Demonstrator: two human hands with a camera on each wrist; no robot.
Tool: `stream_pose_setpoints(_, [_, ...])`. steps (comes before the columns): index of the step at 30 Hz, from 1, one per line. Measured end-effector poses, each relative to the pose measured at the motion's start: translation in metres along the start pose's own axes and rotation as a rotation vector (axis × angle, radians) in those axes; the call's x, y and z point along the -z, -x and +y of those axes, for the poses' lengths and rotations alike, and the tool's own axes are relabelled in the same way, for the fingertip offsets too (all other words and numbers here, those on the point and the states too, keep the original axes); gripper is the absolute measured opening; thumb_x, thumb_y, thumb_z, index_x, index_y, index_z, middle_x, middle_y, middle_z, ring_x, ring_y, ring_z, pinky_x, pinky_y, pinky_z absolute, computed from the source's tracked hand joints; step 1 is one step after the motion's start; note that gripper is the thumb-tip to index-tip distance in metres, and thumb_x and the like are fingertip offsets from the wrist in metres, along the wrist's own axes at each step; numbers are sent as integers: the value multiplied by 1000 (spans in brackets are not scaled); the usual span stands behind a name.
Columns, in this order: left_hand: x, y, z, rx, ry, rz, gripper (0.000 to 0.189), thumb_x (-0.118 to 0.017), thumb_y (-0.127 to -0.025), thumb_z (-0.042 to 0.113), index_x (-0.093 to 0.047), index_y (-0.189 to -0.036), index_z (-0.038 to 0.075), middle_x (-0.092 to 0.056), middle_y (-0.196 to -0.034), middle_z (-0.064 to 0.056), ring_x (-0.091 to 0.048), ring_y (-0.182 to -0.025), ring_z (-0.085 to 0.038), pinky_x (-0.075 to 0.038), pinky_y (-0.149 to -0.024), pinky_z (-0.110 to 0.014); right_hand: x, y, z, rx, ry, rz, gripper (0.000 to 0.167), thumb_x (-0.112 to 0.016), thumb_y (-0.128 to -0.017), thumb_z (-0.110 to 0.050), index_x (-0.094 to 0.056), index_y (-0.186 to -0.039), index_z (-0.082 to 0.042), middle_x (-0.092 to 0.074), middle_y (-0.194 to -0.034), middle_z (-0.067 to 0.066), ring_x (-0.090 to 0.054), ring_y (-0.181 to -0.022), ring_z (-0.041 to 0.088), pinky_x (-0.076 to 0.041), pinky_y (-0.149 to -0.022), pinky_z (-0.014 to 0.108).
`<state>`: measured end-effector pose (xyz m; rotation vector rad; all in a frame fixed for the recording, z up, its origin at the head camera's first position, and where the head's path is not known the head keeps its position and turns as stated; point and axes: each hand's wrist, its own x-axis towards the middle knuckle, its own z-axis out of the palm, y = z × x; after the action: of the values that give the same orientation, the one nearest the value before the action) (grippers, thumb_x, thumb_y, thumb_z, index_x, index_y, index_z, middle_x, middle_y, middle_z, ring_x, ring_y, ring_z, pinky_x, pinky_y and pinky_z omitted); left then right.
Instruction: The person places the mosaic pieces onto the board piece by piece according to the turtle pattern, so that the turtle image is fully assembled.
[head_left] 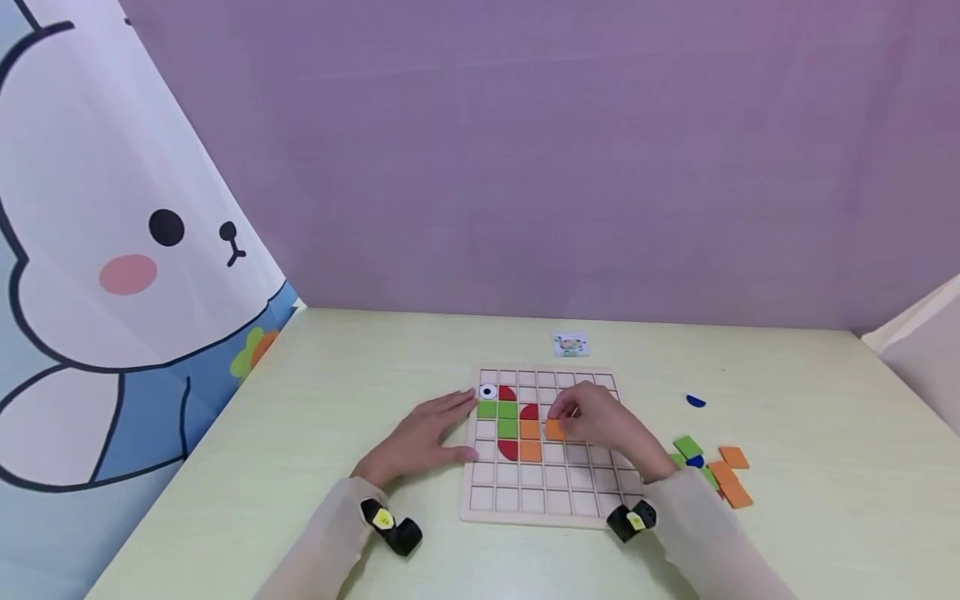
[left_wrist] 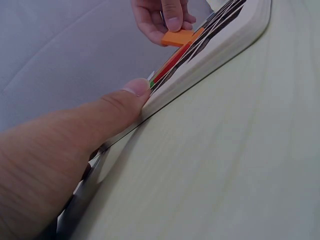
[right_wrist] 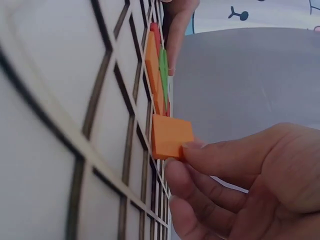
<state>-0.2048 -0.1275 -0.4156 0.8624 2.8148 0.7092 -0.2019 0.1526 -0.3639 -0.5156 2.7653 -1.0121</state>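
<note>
A wooden grid board lies on the table in front of me. My left hand touches its left edge, thumb and fingers spread and fairly straight. In the left wrist view its thumb presses against the board's side. My right hand pinches an orange square tile between thumb and fingers, close over the grid and just right of two orange tiles set in it. Also in the cells are three green squares, three red rounded pieces and a white eye tile.
Right of the board, loose orange tiles lie in a pile with green tiles and a blue piece. Another blue half-round piece lies farther back. A small picture card lies behind the board. A purple backdrop borders the table's far edge.
</note>
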Motion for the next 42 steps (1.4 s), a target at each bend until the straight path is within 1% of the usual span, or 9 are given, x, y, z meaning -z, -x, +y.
stream_pose_setpoints(4, [-1, 0, 0, 2, -4, -1, 83, -60, -84, 59, -28, -151, 22, -21, -159, 7, -19, -147, -22, -18, -118, -49, -3, -3, 0, -44, 8, 14, 12, -66, -80, 5, -72, -86, -5, -65, -81, 8, -54, -73, 15, -48, -67, 27])
stream_pose_setpoints(9, [-1, -1, 0, 5, -11, 5, 83, -60, -84, 59, -28, -151, 21, -21, -159, 6, -19, -147, -22, -18, -118, -49, -6, -5, 0, -76, 19, 24, 12, -68, -79, 4, -73, -85, -6, -65, -79, 4, -55, -72, 15, -48, -67, 27])
stream_pose_setpoints(16, [-2, -1, 1, 11, -10, 3, 84, -60, -84, 59, -27, -151, 21, -21, -159, 6, -19, -147, -22, -19, -118, -49, -9, -7, 3, -83, 16, 30, 12, -70, -78, 4, -73, -83, -6, -65, -77, 2, -53, -70, 15, -48, -65, 27])
stream_pose_setpoints(21, [-2, -2, 0, 14, -11, 3, 84, -61, -84, 59, -27, -151, 22, -21, -159, 7, -19, -147, -22, -19, -118, -48, -10, -8, 4, -96, 16, 31, 11, -71, -79, 3, -73, -81, -7, -66, -78, 2, -54, -71, 15, -48, -67, 27])
stream_pose_setpoints(28, [-3, -2, -1, 8, -15, 4, 84, -61, -84, 59, -28, -151, 22, -21, -159, 7, -19, -147, -22, -19, -118, -48, -9, -7, 3, -91, 15, 28, 11, -71, -79, 4, -72, -82, -7, -66, -78, 2, -54, -71, 15, -49, -68, 28])
stream_pose_setpoints(35, [-5, -3, -2, -5, 1, 3, 84, -61, -84, 59, -28, -151, 21, -22, -159, 5, -20, -147, -23, -19, -118, -50, -4, 0, 2, -83, 17, 48, 10, -71, -79, 3, -72, -83, -6, -64, -77, 2, -53, -70, 15, -49, -67, 26])
stream_pose_setpoints(42, [-6, -4, -4, -15, -20, 8, 84, -60, -84, 59, -29, -151, 20, -23, -158, 5, -20, -147, -23, -20, -117, -49, 11, 16, 7, -87, 59, 60, 9, -68, -80, 3, -70, -85, -4, -62, -78, 3, -51, -71, 16, -47, -66, 26])
